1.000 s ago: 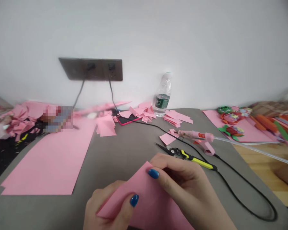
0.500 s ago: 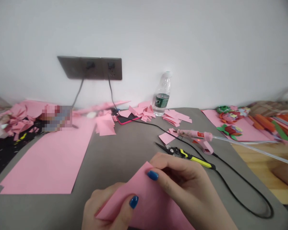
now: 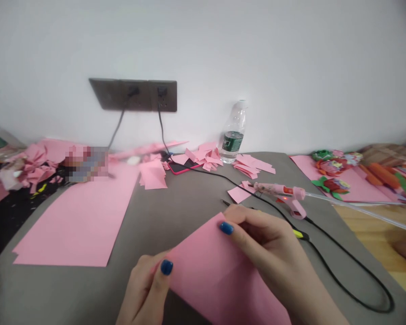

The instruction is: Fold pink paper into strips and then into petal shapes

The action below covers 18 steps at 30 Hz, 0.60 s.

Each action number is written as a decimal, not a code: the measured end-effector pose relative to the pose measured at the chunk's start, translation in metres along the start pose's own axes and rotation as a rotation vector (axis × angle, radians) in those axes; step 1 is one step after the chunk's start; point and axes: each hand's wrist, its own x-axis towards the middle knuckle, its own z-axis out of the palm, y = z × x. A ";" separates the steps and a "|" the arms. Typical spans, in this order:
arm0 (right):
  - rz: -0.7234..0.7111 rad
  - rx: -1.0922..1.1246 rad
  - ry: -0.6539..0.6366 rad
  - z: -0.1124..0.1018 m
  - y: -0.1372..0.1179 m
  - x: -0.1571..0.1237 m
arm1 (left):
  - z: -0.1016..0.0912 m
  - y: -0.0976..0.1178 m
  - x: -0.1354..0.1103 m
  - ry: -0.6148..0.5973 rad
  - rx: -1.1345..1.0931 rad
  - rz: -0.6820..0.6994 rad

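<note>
A sheet of pink paper (image 3: 216, 266) is stretched between my two hands at the lower middle of the head view, its near part running out of the frame. My left hand (image 3: 147, 280) pinches its left corner, thumb on top. At the upper corner, my right hand (image 3: 264, 248) grips the paper between thumb and fingers. Partly hidden behind my right hand lies a pair of black and yellow scissors (image 3: 299, 234). Just beyond is a pink glue gun (image 3: 291, 195) with a clear glue stick out of its back.
A large pink sheet (image 3: 77, 225) lies at the left. Pink scraps (image 3: 208, 155), a phone (image 3: 182, 166) and a water bottle (image 3: 232, 140) stand along the wall. Paper flowers (image 3: 336, 185) rest at the right. A black cord (image 3: 355, 253) loops across the table.
My left hand has slid to the paper's corner and the sheet now lies flatter and more spread. My right hand has shifted slightly right and up, covering more of the scissors.
</note>
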 end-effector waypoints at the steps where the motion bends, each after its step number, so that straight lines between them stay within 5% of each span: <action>1: 0.014 0.010 -0.001 -0.001 0.003 0.002 | -0.001 -0.003 0.000 0.014 0.000 0.001; 7: 0.032 0.066 -0.066 0.002 0.026 0.023 | -0.007 -0.019 0.020 0.071 0.149 0.019; 13: 0.038 0.069 -0.215 0.008 0.035 0.045 | -0.039 -0.012 0.052 -0.387 0.075 0.019; 18: 0.025 -0.012 -0.344 0.022 0.031 0.040 | -0.048 -0.004 0.057 -0.304 0.107 0.077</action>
